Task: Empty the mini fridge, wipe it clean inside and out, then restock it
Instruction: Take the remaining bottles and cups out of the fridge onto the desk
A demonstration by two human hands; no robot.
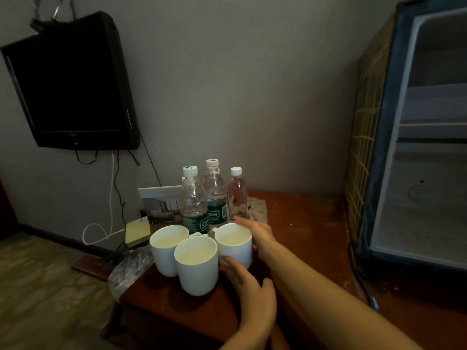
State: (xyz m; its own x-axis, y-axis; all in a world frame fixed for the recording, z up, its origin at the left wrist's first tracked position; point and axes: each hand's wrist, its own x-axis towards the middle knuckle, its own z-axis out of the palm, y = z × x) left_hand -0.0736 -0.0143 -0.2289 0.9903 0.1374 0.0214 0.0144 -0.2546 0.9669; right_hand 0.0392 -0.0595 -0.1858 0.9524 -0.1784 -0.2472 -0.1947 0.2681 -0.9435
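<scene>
fingers (239,221) of the right hand (259,236) curl round the far side of the right mug (233,245), holding it near the left end of the desk (303,236), while the left hand (252,286) lies loosely open, its fingertips (227,260) touching the mug's near wall and the thumb spread apart. two more white mugs, the middle mug (197,266) and the left mug (168,248), stand clustered just beside it toward the desk's front left corner. three clear water bottles (214,195) with white caps stand in a row just behind the mugs. the mini fridge (379,147) stands at the desk's right end, well apart from the mugs, its front open with white inner walls and a shelf in view. a dark television (70,84) hangs on the wall (227,84) past the desk's left edge, cables (117,188) trailing below it
</scene>
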